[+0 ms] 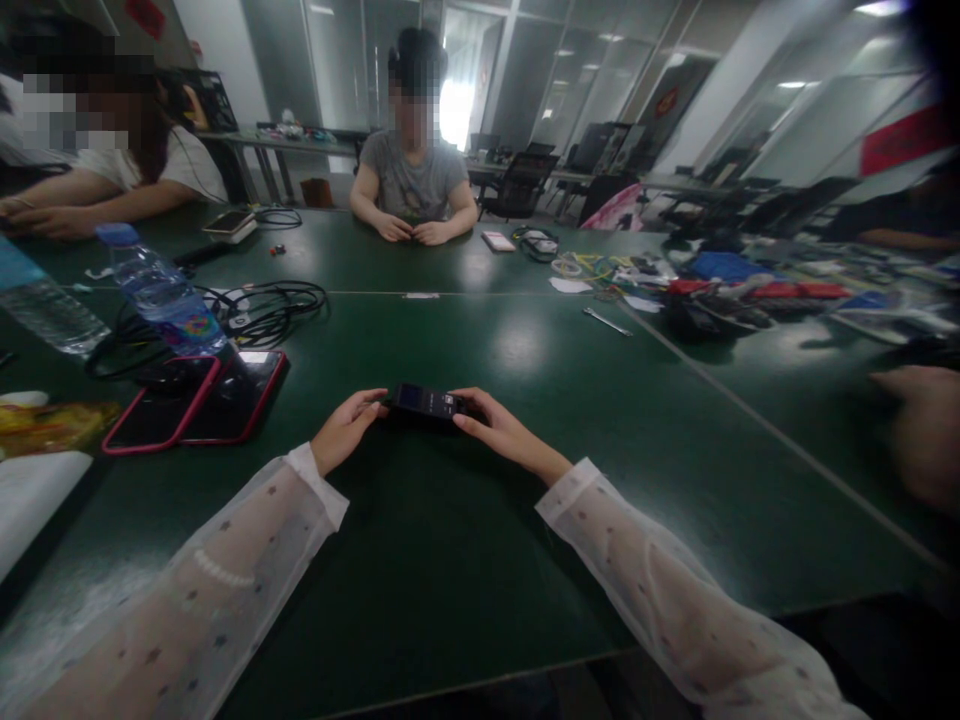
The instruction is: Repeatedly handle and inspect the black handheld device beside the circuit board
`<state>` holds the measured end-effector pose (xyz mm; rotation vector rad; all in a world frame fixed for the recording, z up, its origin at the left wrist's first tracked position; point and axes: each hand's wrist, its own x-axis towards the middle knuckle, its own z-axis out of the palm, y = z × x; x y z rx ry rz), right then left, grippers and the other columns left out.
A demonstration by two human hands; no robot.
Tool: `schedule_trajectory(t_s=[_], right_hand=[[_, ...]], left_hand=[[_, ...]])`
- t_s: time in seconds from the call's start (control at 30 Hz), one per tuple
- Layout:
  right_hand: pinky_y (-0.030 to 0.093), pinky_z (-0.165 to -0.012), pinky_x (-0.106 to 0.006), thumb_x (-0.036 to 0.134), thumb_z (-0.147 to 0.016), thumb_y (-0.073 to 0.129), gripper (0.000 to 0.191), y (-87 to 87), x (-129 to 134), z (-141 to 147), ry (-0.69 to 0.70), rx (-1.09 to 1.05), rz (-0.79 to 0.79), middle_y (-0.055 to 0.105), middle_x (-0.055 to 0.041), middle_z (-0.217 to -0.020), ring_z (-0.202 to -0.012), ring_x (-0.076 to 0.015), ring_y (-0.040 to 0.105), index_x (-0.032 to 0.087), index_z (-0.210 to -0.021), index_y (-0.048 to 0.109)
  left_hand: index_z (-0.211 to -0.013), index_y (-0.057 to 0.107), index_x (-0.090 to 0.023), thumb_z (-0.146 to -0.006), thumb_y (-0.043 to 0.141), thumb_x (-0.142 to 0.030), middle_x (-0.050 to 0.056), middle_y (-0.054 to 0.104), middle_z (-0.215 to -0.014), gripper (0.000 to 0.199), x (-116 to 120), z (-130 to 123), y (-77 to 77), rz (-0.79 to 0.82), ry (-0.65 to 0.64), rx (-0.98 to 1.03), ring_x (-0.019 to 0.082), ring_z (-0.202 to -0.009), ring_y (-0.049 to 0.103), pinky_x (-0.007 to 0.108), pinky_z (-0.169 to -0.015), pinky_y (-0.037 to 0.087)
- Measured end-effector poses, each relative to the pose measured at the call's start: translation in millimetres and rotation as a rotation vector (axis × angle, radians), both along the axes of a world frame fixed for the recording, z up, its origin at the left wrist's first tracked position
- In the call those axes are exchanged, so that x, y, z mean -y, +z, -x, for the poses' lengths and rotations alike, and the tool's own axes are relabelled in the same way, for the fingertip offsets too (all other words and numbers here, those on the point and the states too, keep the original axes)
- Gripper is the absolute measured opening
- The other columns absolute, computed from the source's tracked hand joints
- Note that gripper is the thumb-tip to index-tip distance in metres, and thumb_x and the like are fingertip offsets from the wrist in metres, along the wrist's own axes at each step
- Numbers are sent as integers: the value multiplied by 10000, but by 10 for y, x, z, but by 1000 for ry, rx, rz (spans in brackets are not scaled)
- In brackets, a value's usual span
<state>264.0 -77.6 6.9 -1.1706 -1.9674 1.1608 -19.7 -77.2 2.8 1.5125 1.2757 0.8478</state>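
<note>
Green and glossy, a broad bench (480, 560) crossed by pale seams fills the foreground of an office. Seated across it, a co-worker in a grey T-shirt (412, 175) leans in with forearms on the edge, while a person in white (187, 165) sits at far left. Behind them stands a black office chair (525, 187). At right, a jumble of cables and red and blue items (750, 290) spreads over the surface; at the right edge is another person's blurred hand (926, 430).

Sheer, star-dotted sleeves (251, 530) cover the wearer's outstretched arms. To the left, a blue-capped bottle (161, 290) tilts in the view beside looped black cables (292, 298), just beyond two red-edged phones (247, 400). The right hand (499, 430) grasps one end of a black handheld device (424, 400), thumb over its front and fingers behind. At the opposite end, fingertips of the left hand (349, 425) meet the casing; whether they grip it cannot be told. The device sits centrally between both hands, its small screen toward the left. Farther off, well apart from the hands, lies a metal wrench (607, 321).
</note>
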Motion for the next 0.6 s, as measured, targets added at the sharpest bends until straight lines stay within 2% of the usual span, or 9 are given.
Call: schedule_trajectory(t_s=[0.37,0.6], right_hand=[[400,-1045,-492,476,-814,654,592,42,50,44,8,24,-79,482,-68,-1324,-1183,-248,511,305,-1335,431],[409,-1039,-494,426,-789,693,593,55,88,76,-46,13,-145,466,-63,-1316,-1193,-250,495,321,-1317,445]], left_hand=[[-1271,504,-169,-895,479,-311,82,673,-1108,402,-24,13,-57,-18,-16,44,216,-1089,619,444,-1041,385],[-1271,505,-176,-887,492,-313,87,673,-1120,408,-29,19,-60,-9,-27,49,226,-1106,612,449,-1039,387]])
